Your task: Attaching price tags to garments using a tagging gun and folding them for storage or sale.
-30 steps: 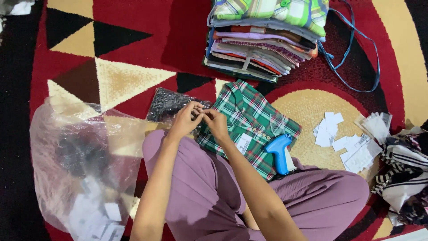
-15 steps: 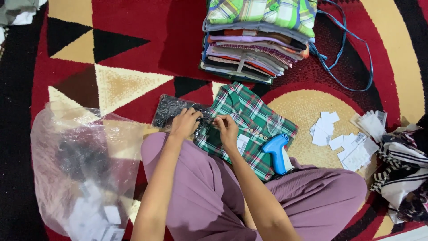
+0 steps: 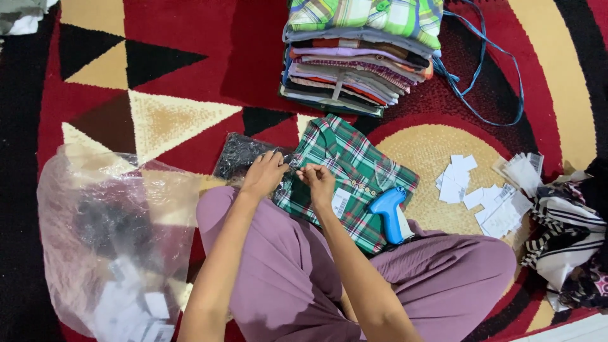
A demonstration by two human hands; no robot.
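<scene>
Red patterned carpet (image 3: pixel 190 38) carries one stack of folded shirts (image 3: pixel 361 57), one clear plastic bag (image 3: pixel 107 234), one green plaid shirt (image 3: pixel 354 171) and one blue tagging gun (image 3: pixel 387 212). Left hand (image 3: pixel 263 174) and right hand (image 3: pixel 318 183) pinch fingers together at the plaid shirt's edge, atop the lap.

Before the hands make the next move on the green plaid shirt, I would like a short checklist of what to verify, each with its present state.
1. Plaid shirt lies folded on the lap and rug: ok.
2. Left hand at the shirt's left edge, also over the dark packet: ok.
3. Right hand pinches something small at the shirt: cannot tell what.
4. White tag on the shirt is in view: ok; fastened or loose, cannot tell.
5. Blue tag gun lies on the shirt beside the right forearm, not held: ok.
6. Loose white tags lie on the rug to the right: ok.
</scene>
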